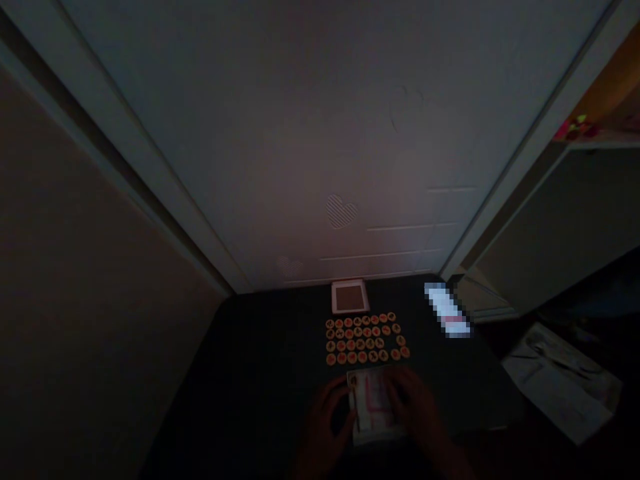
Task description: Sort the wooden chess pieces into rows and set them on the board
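A very dim view looks down on a dark table [250, 380] that stands against a pale door [310, 133] embossed with small hearts.

At the 6 o'clock edge of the view, both of the person's hands are on a folded game board [371, 405]. The board is a pale, thick rectangle printed with red lines, and it lies on the table nearest the person. The left hand [326, 417] is at the board's 9 o'clock side, with its fingers curled around the left edge and closed on it. The right hand [419, 408] covers the board's 3 o'clock side. Its fingers lie over the top, but it is too dark to tell whether they grip or only rest there.

Just beyond the board, towards 12 o'clock, round wooden game pieces [365, 340] lie flat in about four neat rows, with red or dark marks on their faces. They are near the board but apart from it.

Further towards 12 o'clock, close to the door, sits a small square box [349, 297] with a pale rim.

At 2 o'clock from the pieces lies a white oblong object [447, 310], blurred beyond recognition.

At 3 o'clock, past the table's edge, is a crumpled pale sheet [563, 383].
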Demonstrator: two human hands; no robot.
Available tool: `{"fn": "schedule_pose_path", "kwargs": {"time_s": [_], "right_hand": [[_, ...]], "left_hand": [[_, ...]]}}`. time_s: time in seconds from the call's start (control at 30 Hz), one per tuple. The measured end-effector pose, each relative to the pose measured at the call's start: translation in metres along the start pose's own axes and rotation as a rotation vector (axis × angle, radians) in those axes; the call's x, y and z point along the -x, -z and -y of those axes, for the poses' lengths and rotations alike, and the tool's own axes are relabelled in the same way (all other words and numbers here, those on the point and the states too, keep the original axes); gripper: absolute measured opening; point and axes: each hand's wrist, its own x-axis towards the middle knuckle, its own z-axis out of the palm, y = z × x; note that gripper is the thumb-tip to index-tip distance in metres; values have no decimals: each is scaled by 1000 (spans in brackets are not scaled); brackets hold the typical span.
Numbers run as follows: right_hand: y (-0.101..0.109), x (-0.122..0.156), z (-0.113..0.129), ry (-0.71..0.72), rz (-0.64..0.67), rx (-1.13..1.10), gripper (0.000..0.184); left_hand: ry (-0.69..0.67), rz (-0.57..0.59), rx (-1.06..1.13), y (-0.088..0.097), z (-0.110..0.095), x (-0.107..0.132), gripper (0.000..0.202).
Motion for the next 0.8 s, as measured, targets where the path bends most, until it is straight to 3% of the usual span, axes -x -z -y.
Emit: {"fn": "schedule_pose_path", "kwargs": {"time_s": [0.1, 0.23, 0.43, 0.8], "right_hand": [[10, 4, -13, -65, -35, -12, 25], [7, 9, -22, -97, -30, -58, 28], [-5, 13, -24, -112, -75, -65, 33], [-3, 12, -25, -96, -69, -98, 30]], "left_hand": [[12, -3, 8, 0, 1, 0, 36], [-7, -30, 4, -2, 3, -1, 34], [13, -32, -1, -2, 2, 0, 33], [28, -26, 20, 3, -6, -4, 33]]}}
